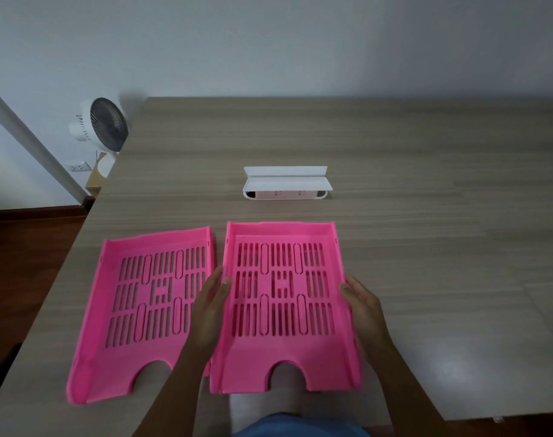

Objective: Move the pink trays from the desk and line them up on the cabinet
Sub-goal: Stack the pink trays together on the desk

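Two pink slotted trays lie side by side on a wood-grain tabletop (pixel 426 247). The right tray (pixel 281 351) sits straight in front of me, with my left hand (pixel 210 310) on its left wall and my right hand (pixel 363 310) on its right wall, thumbs hooked over the rims. The left tray (pixel 111 348) lies slightly turned, close to the table's left edge, and my left forearm covers its right side. Each tray has a rounded notch in its near edge.
A white plastic holder (pixel 286 184) stands on the table beyond the trays. A white fan (pixel 103 127) stands off the table's far left corner, with a wall socket (pixel 79 167) below it. Dark wooden floor (pixel 26 263) lies to the left.
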`<move>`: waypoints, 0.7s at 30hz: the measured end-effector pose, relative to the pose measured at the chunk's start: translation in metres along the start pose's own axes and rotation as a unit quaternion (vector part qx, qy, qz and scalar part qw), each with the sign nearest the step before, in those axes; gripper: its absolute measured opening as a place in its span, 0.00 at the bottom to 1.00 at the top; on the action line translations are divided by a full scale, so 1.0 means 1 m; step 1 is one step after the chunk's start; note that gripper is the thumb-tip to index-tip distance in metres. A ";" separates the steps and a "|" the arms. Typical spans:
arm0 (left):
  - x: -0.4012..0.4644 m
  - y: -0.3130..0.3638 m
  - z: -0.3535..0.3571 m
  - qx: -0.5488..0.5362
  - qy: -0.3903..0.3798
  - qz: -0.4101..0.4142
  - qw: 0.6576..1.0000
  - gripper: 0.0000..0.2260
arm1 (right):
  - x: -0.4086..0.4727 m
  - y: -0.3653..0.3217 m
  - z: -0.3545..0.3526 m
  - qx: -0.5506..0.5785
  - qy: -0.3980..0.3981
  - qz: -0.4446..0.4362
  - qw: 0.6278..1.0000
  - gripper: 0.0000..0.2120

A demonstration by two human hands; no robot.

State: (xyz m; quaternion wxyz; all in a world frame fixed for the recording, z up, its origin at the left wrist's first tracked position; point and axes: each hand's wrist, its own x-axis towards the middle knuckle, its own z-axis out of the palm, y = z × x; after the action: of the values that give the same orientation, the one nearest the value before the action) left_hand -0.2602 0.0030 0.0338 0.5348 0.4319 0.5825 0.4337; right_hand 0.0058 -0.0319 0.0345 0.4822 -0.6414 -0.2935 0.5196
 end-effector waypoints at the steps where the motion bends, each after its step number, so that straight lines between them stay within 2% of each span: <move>1: 0.000 -0.001 -0.002 -0.008 0.004 -0.003 1.000 0.32 | -0.001 0.001 0.003 -0.011 0.003 -0.003 1.000 0.19; 3: 0.000 -0.001 -0.004 -0.013 0.002 -0.008 1.000 0.32 | -0.004 0.004 0.008 -0.030 0.004 -0.012 0.999 0.22; 6: -0.004 0.003 -0.002 -0.007 -0.001 -0.009 1.000 0.35 | -0.004 0.005 0.008 -0.004 0.008 -0.005 1.000 0.21; 14: -0.009 -0.004 0.005 0.027 -0.009 0.006 1.000 0.27 | -0.001 0.001 -0.001 -0.030 0.022 0.010 0.999 0.20; 19: 0.001 0.002 0.001 0.018 -0.013 -0.017 1.000 0.25 | 0.002 0.007 0.005 -0.078 0.011 -0.005 0.997 0.25; 21: 0.003 0.004 -0.001 0.018 -0.018 -0.012 1.000 0.28 | 0.004 0.009 0.006 -0.093 0.013 -0.009 0.996 0.25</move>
State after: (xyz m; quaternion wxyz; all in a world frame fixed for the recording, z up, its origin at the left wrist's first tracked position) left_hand -0.2612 0.0067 0.0366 0.5423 0.4420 0.5858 0.4093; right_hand 0.0001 -0.0300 0.0251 0.4290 -0.6874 -0.3401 0.4773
